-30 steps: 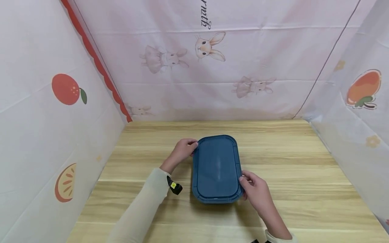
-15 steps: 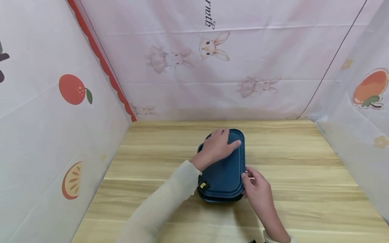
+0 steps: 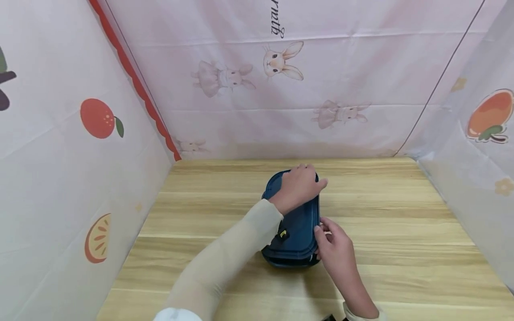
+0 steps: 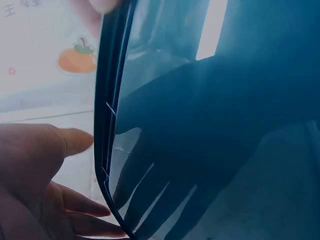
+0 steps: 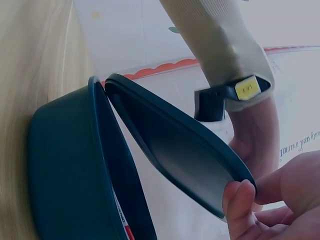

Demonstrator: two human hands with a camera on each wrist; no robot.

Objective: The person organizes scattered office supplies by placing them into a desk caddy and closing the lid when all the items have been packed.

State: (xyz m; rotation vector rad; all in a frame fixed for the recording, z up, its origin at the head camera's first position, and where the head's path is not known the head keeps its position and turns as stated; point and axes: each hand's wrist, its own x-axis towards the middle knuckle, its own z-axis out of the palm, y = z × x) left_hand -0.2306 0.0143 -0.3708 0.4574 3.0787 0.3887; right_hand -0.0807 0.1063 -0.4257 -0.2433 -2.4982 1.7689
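A dark blue lid (image 3: pixel 301 223) is tilted up off a dark blue box (image 5: pixel 65 165) on the table. In the right wrist view, the lid's raised edge is pinched between the thumb and fingers of my right hand (image 5: pixel 280 205). My left hand (image 3: pixel 299 185) reaches across the lid's far end from above. In the left wrist view, that left hand (image 4: pixel 30 175) has its fingers fairly straight, with the tips at the lid's rim. Whether they bear any of its weight is unclear. A white and red item (image 5: pixel 122 220) shows partly inside the box.
The wood-grain table (image 3: pixel 401 245) extends around the box on all sides. Printed cloth walls stand behind (image 3: pixel 241 125), on the left and on the right. My left forearm (image 3: pixel 225 249) crosses over the table's near left part.
The lid has come up from the box and tilted, its near end leaving a dark gap. My left hand has moved from the box's left side across the lid's far end.
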